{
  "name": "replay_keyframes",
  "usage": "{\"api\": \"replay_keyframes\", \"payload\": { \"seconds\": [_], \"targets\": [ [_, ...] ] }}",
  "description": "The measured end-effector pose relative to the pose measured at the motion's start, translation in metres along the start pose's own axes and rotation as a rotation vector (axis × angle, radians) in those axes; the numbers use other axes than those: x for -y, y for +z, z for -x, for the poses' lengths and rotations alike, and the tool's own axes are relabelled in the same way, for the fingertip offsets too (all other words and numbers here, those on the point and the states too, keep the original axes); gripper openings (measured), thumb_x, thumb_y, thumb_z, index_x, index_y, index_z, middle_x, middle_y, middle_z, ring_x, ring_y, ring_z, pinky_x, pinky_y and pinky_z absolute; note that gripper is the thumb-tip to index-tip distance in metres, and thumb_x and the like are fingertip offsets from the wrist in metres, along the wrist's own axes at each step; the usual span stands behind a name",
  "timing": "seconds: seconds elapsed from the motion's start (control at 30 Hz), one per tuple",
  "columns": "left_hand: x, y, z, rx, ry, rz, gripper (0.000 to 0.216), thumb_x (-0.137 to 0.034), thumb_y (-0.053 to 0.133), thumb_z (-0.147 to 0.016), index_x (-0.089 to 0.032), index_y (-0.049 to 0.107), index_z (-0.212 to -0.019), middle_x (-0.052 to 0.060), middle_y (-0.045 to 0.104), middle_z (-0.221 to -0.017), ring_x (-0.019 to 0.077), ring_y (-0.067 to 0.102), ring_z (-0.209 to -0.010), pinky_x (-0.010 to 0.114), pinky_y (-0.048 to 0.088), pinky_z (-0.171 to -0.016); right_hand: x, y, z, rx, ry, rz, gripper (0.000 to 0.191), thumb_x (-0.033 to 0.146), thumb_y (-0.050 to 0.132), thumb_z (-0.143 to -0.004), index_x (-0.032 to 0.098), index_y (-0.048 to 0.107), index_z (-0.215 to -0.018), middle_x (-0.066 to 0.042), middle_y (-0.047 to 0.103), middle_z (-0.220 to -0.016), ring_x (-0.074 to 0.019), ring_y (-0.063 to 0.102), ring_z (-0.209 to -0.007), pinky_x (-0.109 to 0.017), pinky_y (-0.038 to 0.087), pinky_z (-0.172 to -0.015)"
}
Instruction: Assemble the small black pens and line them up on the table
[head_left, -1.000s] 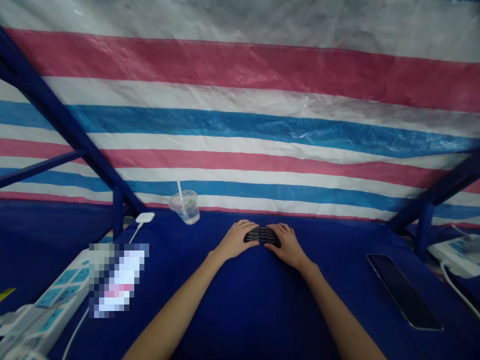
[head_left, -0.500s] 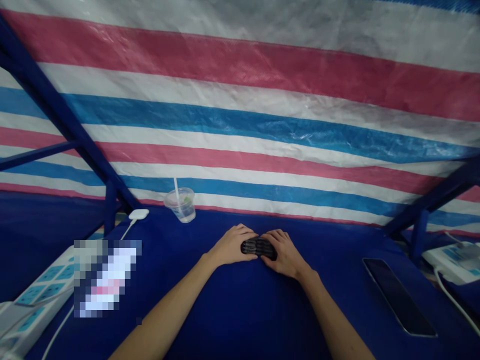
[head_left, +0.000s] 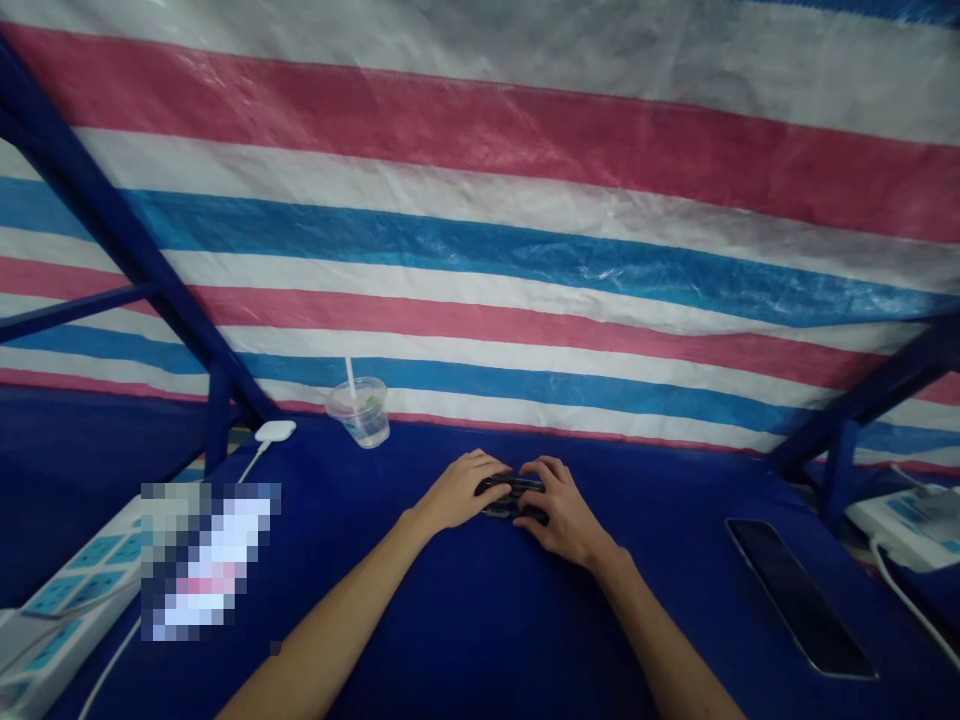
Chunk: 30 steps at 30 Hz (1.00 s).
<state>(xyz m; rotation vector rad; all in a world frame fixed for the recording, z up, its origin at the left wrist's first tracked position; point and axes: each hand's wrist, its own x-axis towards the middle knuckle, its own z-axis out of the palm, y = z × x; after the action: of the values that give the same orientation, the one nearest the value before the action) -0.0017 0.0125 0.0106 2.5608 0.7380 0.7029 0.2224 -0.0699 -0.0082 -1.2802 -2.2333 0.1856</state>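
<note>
A small black ribbed object (head_left: pixel 512 494) lies on the blue cloth-covered table (head_left: pixel 480 610), near its middle. My left hand (head_left: pixel 457 490) grips its left end with curled fingers. My right hand (head_left: pixel 564 512) holds its right end, fingers bent over the top. Both hands rest on the cloth. I cannot make out what the black object is; most of it is hidden between my hands.
A clear plastic cup with a straw (head_left: pixel 358 410) stands at the back left by a white charger (head_left: pixel 274 431). Power strips lie at far left (head_left: pixel 52 610) and far right (head_left: pixel 900 512). A dark phone (head_left: pixel 799 597) lies to the right. A striped tarp (head_left: pixel 480 220) forms the backdrop.
Both hands have drawn closer together over the black object, and the fingers of my right hand now curl further over its top. The view has shifted slightly.
</note>
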Motion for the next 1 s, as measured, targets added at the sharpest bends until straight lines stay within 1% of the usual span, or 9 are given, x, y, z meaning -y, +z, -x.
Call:
{"api": "replay_keyframes", "payload": {
  "seconds": [0.13, 0.3, 0.5, 0.6, 0.7, 0.77, 0.87, 0.93, 1.0],
  "targets": [
    [-0.001, -0.002, -0.001, 0.03, -0.011, -0.01, 0.028, -0.039, 0.057, -0.102, -0.024, 0.07, -0.121, 0.007, 0.073, -0.116, 0.0228, 0.065, -0.11, 0.04, 0.051, -0.098, 0.0, 0.0, -0.001, 0.014, -0.004, -0.014, 0.007, 0.03, 0.078, -0.086, 0.027, 0.075, -0.09, -0.007, 0.057, -0.138, -0.0343, 0.042, -0.13, -0.056, 0.043, -0.106],
    [-0.001, -0.002, -0.003, 0.037, -0.018, -0.026, 0.028, -0.04, 0.056, -0.103, -0.024, 0.07, -0.122, 0.006, 0.073, -0.117, 0.0226, 0.065, -0.11, 0.04, 0.051, -0.098, -0.001, -0.002, -0.001, 0.006, 0.001, -0.016, 0.007, 0.028, 0.079, -0.085, 0.026, 0.075, -0.091, -0.006, 0.058, -0.136, -0.0328, 0.043, -0.129, -0.054, 0.042, -0.107],
    [0.001, 0.0, -0.003, 0.021, -0.021, -0.018, 0.028, -0.04, 0.058, -0.102, -0.025, 0.071, -0.122, 0.006, 0.073, -0.115, 0.0224, 0.066, -0.109, 0.039, 0.052, -0.097, -0.005, -0.002, 0.0, -0.021, 0.007, -0.014, 0.008, 0.027, 0.08, -0.085, 0.026, 0.074, -0.089, -0.006, 0.059, -0.134, -0.032, 0.043, -0.129, -0.052, 0.042, -0.106],
    [0.0, -0.002, -0.002, 0.038, -0.053, -0.01, 0.032, -0.041, 0.056, -0.102, -0.025, 0.069, -0.127, 0.007, 0.071, -0.122, 0.023, 0.064, -0.115, 0.04, 0.052, -0.101, -0.005, -0.001, 0.0, -0.062, -0.01, -0.015, 0.007, 0.026, 0.079, -0.086, 0.025, 0.072, -0.088, -0.007, 0.061, -0.13, -0.0309, 0.046, -0.125, -0.05, 0.043, -0.103],
    [-0.001, -0.006, -0.001, 0.022, -0.064, 0.013, 0.033, -0.038, 0.052, -0.105, -0.026, 0.065, -0.133, 0.007, 0.068, -0.13, 0.023, 0.062, -0.121, 0.04, 0.049, -0.106, -0.007, 0.0, 0.0, -0.122, -0.022, 0.025, 0.005, 0.024, 0.074, -0.091, 0.022, 0.07, -0.092, -0.008, 0.066, -0.122, -0.0294, 0.05, -0.119, -0.046, 0.044, -0.096],
    [-0.002, -0.007, 0.001, -0.027, -0.048, 0.038, 0.032, -0.036, 0.052, -0.105, -0.025, 0.064, -0.132, 0.007, 0.068, -0.128, 0.0225, 0.062, -0.119, 0.041, 0.05, -0.105, -0.009, 0.002, -0.001, -0.172, -0.023, 0.071, 0.001, 0.021, 0.068, -0.095, 0.021, 0.067, -0.095, -0.009, 0.068, -0.115, -0.0285, 0.053, -0.114, -0.044, 0.042, -0.092],
    [-0.001, -0.006, 0.002, -0.111, 0.0, 0.048, 0.024, -0.036, 0.058, -0.102, -0.022, 0.07, -0.118, 0.007, 0.072, -0.113, 0.0219, 0.065, -0.107, 0.039, 0.052, -0.097, -0.013, 0.005, -0.002, -0.231, -0.007, 0.124, 0.006, 0.018, 0.058, -0.101, 0.02, 0.063, -0.097, -0.007, 0.071, -0.097, -0.024, 0.059, -0.097, -0.039, 0.039, -0.086],
    [0.001, -0.003, 0.002, -0.153, 0.034, 0.031, 0.02, -0.035, 0.06, -0.101, -0.02, 0.072, -0.106, 0.007, 0.074, -0.101, 0.021, 0.066, -0.097, 0.038, 0.053, -0.09, -0.014, 0.008, -0.003, -0.229, 0.004, 0.14, 0.01, 0.017, 0.053, -0.103, 0.019, 0.061, -0.098, -0.004, 0.07, -0.086, -0.0195, 0.059, -0.081, -0.037, 0.037, -0.083],
    [0.002, 0.0, 0.002, -0.176, 0.054, 0.011, 0.019, -0.033, 0.06, -0.101, -0.019, 0.072, -0.1, 0.006, 0.074, -0.095, 0.0202, 0.066, -0.091, 0.037, 0.052, -0.085, -0.013, 0.01, -0.003, -0.217, 0.004, 0.146, 0.011, 0.016, 0.05, -0.104, 0.019, 0.06, -0.099, -0.002, 0.069, -0.083, -0.0168, 0.058, -0.072, -0.036, 0.035, -0.08]
  ]
}}
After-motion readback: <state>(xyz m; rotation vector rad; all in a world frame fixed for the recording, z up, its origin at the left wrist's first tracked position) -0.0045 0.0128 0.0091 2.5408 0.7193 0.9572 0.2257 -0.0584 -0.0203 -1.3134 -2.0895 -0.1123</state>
